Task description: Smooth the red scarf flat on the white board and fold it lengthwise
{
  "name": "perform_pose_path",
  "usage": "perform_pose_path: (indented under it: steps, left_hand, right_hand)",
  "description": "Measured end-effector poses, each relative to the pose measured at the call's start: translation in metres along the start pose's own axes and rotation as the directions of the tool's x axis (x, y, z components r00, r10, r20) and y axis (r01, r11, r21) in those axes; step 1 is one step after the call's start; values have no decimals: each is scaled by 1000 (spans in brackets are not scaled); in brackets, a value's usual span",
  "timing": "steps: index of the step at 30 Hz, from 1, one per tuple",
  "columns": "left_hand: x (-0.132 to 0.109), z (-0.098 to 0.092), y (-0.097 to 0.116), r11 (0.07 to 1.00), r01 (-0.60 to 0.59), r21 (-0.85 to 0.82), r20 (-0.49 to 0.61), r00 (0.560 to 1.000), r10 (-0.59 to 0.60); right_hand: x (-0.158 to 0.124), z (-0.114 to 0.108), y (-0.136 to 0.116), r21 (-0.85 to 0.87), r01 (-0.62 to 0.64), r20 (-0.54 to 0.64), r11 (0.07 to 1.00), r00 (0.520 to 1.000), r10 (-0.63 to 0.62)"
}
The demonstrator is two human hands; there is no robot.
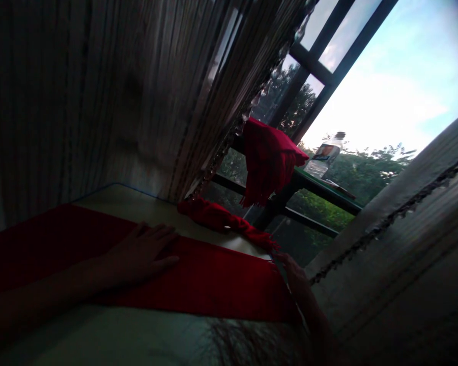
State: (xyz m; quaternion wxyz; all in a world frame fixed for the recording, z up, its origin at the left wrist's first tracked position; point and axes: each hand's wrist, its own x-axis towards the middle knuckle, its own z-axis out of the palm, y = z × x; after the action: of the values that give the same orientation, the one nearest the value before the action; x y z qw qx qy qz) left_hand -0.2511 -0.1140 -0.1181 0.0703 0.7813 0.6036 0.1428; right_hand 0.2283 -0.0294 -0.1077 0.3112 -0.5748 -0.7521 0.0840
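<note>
A long red cloth (221, 277) lies spread over a pale table top (145, 333). My left hand (141, 251) rests flat on it, fingers stretched and thumb apart. At the cloth's right end, by the table's edge, is my right hand (295, 274). Its fingers are drawn together there; a small light-coloured bit shows at the fingertips, too dark to name. Behind the spread cloth lies a bunched strip of red fabric (213, 216) with a fringed end.
Another fringed red cloth (269, 157) hangs over a dark green ledge (328, 190) by the window. A clear plastic bottle (322, 157) and a pen-like object stand or lie there. Striped curtains (137, 91) hang on both sides. Dark hair strands (248, 343) show at the bottom.
</note>
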Motion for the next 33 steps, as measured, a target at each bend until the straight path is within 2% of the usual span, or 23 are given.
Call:
perform_pose_path:
  steps: [6,10,21,33]
  left_hand:
    - [-4,-8,6,1000,11,9,35,999,-11]
    - [-6,-12,12,1000,11,23,54,998,-12]
    - [-8,-13,12,999,-14,33,47,999,12]
    - [-8,-18,16,1000,-15,26,61,998,13]
  right_hand:
    - [-1,32,-36,107,61,24,992,998,-64]
    - [-5,44,-47,169,72,92,983,992,-89]
    - [-2,43,-33,150,-23,107,988,994,7]
    - [-8,43,-40,144,-53,155,988,987,31]
